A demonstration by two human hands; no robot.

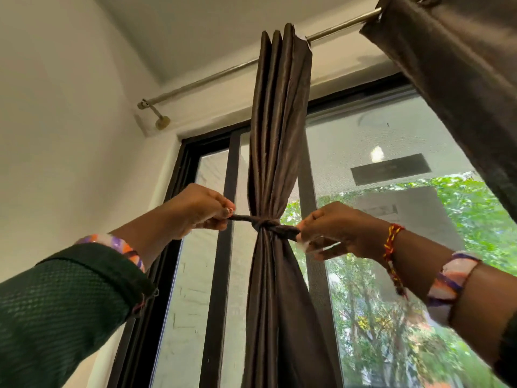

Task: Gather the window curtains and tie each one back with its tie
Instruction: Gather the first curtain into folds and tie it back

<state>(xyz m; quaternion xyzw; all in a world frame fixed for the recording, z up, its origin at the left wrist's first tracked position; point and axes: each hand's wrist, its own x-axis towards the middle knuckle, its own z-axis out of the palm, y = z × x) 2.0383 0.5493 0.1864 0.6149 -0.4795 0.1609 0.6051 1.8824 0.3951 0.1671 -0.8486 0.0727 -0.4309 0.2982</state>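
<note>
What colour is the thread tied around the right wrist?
The braided thread bracelet is red and yellow, seen in the head view, beside the right hand.

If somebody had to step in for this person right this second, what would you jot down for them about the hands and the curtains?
Left hand: pinches the left end of the tie, pulling it out sideways.
Right hand: grips the right end, pulling the other way.
Gathered curtain: hangs bunched from the rod in front of the window, with the tie wrapped round its middle and a knot at the front.
Done: this curtain is gathered and a knot is formed.
Left: finish snugging the knot and let go. The second curtain at upper right shows no tie in view and probably still needs tying.
</note>
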